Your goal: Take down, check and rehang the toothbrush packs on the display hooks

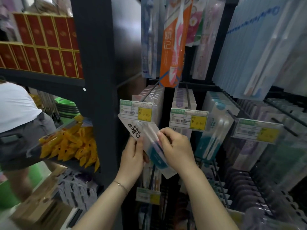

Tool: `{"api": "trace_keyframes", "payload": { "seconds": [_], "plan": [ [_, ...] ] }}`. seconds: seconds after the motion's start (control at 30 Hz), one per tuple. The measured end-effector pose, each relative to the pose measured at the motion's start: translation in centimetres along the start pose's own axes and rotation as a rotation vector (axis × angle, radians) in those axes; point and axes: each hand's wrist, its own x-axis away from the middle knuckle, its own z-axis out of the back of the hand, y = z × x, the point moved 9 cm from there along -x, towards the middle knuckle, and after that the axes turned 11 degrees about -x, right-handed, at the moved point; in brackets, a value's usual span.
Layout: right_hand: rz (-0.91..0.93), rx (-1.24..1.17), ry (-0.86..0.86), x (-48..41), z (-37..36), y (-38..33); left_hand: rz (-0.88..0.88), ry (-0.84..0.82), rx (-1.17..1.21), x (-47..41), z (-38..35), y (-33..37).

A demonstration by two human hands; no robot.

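A clear toothbrush pack (pixel 146 138) with black lettering and a teal lower panel is tilted in front of the display, its top corner just under a price tag (pixel 136 110). My left hand (pixel 133 156) grips its left edge from below. My right hand (pixel 176 146) pinches its right side near the brush handles. Behind the tag, a row of similar packs (pixel 149 95) hangs on a black hook (pixel 150 92). The bottom of the held pack is hidden behind my right wrist.
More packs hang on neighbouring hooks with price tags (pixel 188 119) (pixel 257 131). An orange toothbrush pack (pixel 174 42) hangs above. A dark shelf post (pixel 98 80) stands left, with yellow packets (pixel 69 145) and red boxes (pixel 44 44). A person in a white top (pixel 15 107) bends at far left.
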Motion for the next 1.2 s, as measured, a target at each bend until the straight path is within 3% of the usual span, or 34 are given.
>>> {"api": "trace_keyframes", "payload": {
  "seconds": [0.4, 0.73, 1.2],
  "plan": [
    [0.040, 0.015, 0.099, 0.6, 0.8, 0.5, 0.080, -0.031, 0.102, -0.9, -1.3, -0.2],
    [-0.071, -0.113, 0.036, 1.5, -1.2, 2.4, -0.029, 0.152, -0.212, -0.1, 1.5, -0.6],
    [-0.143, -0.085, -0.006, 0.6, -3.0, 2.6, -0.055, 0.232, -0.294, -1.5, 2.0, -0.2]
  ]
}}
